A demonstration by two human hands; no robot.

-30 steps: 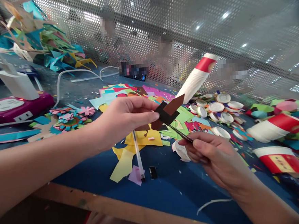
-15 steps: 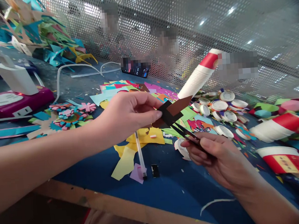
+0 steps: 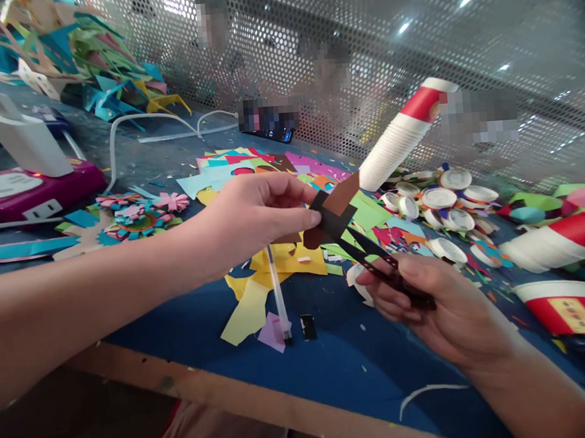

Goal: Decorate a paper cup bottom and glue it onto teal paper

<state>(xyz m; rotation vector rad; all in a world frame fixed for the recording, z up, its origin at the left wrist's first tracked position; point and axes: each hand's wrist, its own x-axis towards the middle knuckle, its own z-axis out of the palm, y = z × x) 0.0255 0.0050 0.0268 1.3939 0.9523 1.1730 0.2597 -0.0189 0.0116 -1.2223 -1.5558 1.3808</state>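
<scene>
Hanging over paper scraps (image 3: 303, 261), in from the desk's (image 3: 333, 376) front edge: black paper (image 3: 335, 223) with a brown piece (image 3: 343, 194), pinched at its side by the left hand (image 3: 272, 210). Right hand (image 3: 430, 286) curls round dark scissors (image 3: 393, 279); blades (image 3: 369, 243) now spread wider than a second ago, so likely between cuts.

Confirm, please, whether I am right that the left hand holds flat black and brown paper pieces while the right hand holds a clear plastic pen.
Not quite: the head view shows the right hand holding a dark, two-pronged tool; the clear plastic pen lies over coloured paper scraps on the blue table. The left hand does hold flat black and brown paper pieces.
</scene>
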